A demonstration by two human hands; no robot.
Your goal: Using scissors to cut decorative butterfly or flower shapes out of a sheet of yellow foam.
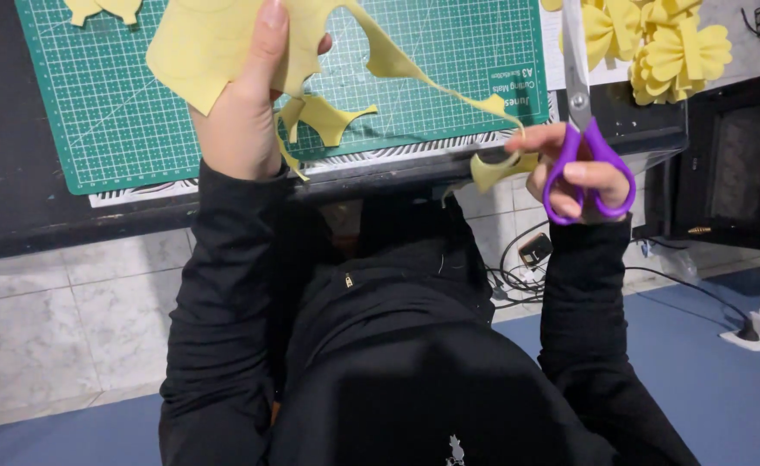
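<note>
1. Your left hand (243,103) grips a yellow foam sheet (194,47), thumb pressed on top and fingers clamped behind it, holding it over the green cutting mat (449,52).
2. A thin yellow strip (432,82) trails from the sheet across to your right hand (580,173), where the fingertips pinch its curled end.
3. Your right hand also holds the purple-handled scissors (583,129), fingers through the loops, the blades pointing away from you (whether they are parted, you cannot tell).
4. Small yellow scraps (328,116) hang just below the sheet.
5. Yellow foam flowers (665,43) lie at the mat's right, well apart from both hands.
</note>
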